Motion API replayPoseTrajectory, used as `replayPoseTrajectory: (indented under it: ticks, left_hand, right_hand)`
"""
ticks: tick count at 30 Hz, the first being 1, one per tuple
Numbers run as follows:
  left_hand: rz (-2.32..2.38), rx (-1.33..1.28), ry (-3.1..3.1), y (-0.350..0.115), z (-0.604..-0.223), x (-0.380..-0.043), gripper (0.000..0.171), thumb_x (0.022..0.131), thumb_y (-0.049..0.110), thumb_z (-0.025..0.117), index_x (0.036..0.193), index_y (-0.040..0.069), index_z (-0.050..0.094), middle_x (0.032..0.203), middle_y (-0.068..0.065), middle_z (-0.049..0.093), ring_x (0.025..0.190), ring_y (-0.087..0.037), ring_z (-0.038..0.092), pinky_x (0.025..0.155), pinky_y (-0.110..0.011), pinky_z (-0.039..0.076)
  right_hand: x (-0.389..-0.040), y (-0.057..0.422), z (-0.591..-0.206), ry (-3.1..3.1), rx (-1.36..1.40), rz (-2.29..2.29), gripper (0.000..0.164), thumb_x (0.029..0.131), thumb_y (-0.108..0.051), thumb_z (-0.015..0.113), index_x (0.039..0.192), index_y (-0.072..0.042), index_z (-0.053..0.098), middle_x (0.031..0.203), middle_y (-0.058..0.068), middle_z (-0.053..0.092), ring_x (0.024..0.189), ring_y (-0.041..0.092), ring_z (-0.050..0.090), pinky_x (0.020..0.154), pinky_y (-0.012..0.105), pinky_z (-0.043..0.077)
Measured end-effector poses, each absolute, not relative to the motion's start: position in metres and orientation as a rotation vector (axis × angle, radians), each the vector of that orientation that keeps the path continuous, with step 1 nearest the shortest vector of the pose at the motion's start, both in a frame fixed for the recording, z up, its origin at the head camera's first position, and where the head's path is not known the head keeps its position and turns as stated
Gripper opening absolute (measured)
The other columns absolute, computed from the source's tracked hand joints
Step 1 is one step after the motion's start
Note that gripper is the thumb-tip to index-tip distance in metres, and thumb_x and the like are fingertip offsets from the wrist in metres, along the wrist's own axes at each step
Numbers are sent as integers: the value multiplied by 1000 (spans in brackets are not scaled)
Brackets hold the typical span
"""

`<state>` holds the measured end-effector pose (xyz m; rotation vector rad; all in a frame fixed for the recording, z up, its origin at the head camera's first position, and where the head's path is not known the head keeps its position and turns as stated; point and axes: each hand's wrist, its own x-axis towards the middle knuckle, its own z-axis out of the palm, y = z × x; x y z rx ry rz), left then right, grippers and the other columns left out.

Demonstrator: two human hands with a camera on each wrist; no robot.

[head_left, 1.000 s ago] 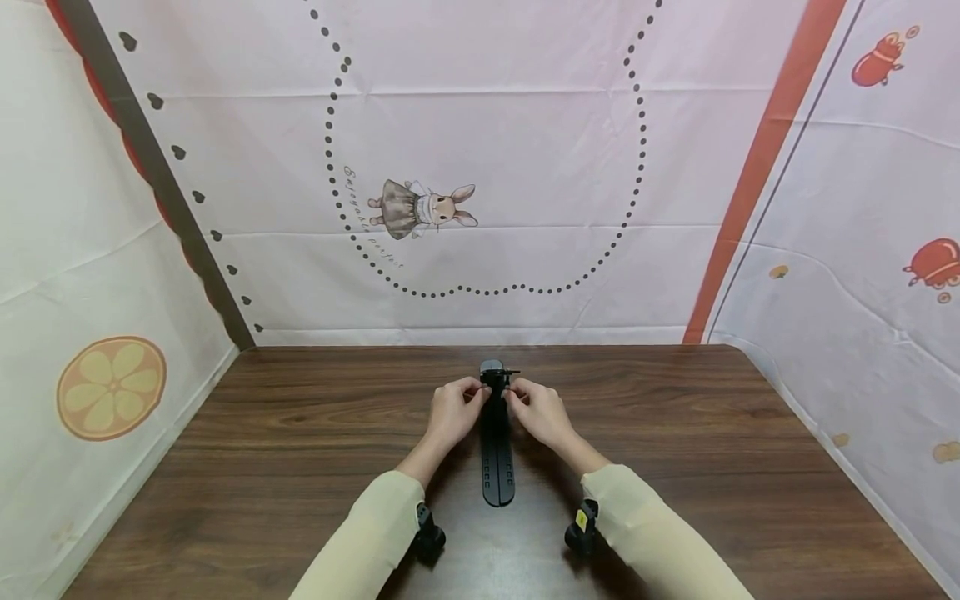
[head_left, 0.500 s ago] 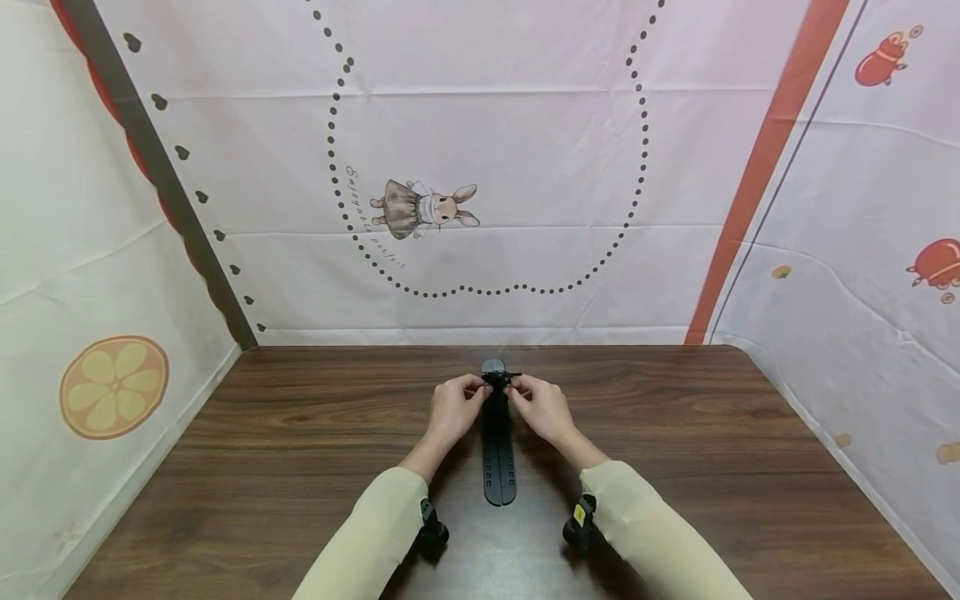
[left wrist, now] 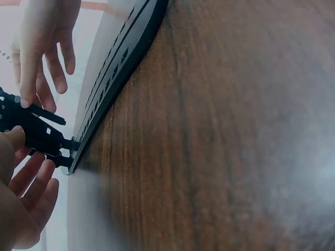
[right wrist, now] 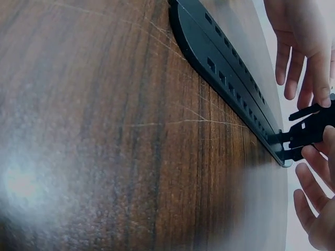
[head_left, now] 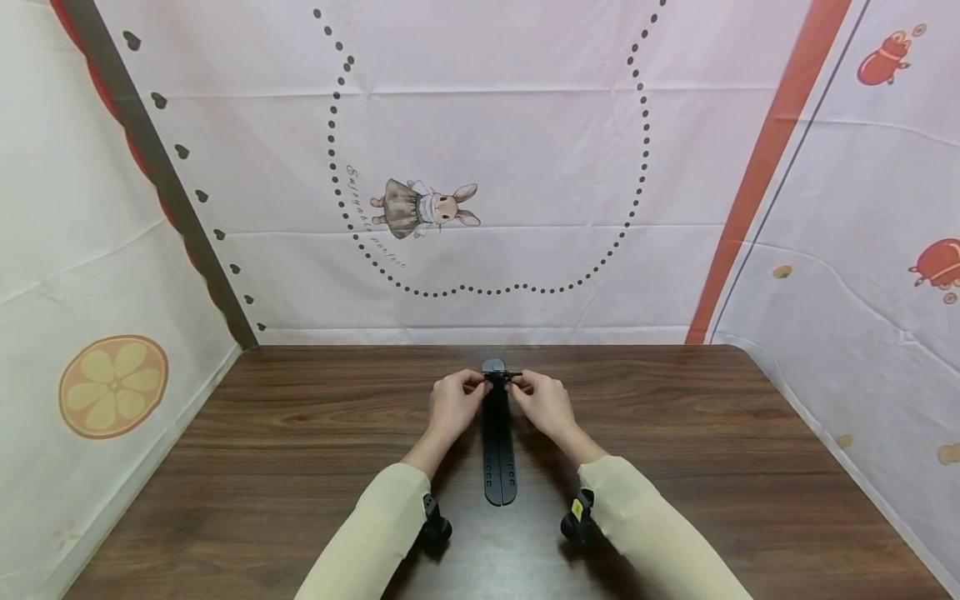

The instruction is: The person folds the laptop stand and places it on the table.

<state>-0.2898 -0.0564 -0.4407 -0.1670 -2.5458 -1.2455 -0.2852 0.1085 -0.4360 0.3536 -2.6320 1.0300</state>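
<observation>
A long black slotted base (head_left: 499, 467) with rounded ends lies on the wooden table, pointing away from me. At its far end a dark hinged bracket (left wrist: 31, 130) stands up from the base, with a thin bar (left wrist: 49, 114) sticking out on its right side. My left hand (head_left: 453, 406) pinches the bracket's left side between thumb and index finger. From the right, my right hand (head_left: 545, 407) pinches its other side near the thin bar. In the right wrist view, the other fingers of both hands hang loosely below the bracket (right wrist: 316, 128).
The brown wooden table (head_left: 300, 467) reaches to a white printed cloth (head_left: 525, 167) hung behind it. Similar cloth hangs along both sides. A small black camera (head_left: 435, 527) sits on the left wrist, another camera (head_left: 576, 527) on the right.
Both forearms and wrists have shifted slightly forward, and the right hand has risen a little along the bracket. The base stays where it was, and both hands keep their pinch.
</observation>
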Motion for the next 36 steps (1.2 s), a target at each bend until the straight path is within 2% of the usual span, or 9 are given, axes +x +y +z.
replayPoseTrajectory:
  ticks: [8,19,31,36]
  left_hand:
    - [-1227,-134,-2560,-56,-441,-292,11,84,28,66,90,20,71,82,5,70,73,-9,64,60,-26,50]
    - [-1231,-106,-2557,-56,-439,-294,8,84,27,67,88,21,70,83,5,69,73,-9,64,61,-28,51]
    - [-1238,-71,-2520,-56,-437,-294,8,82,26,69,86,21,65,84,6,69,72,-8,65,60,-28,49]
    - [-1257,-93,-2508,-55,-435,-294,9,82,24,69,89,20,65,88,7,69,72,-7,65,60,-27,49]
  right_hand:
    - [-287,107,-436,-2630,280,991,7,87,-26,64,85,-20,67,87,-4,71,76,14,66,65,35,52]
    - [-288,103,-434,-2615,214,961,7,85,-27,66,85,-20,67,83,-5,70,74,14,65,63,35,51]
    - [-290,101,-433,-2593,195,946,4,84,-21,66,87,-18,67,81,-5,70,74,14,65,67,37,51]
    - [-291,101,-433,-2592,196,966,10,84,-21,66,93,-16,65,84,-3,69,76,14,66,67,37,51]
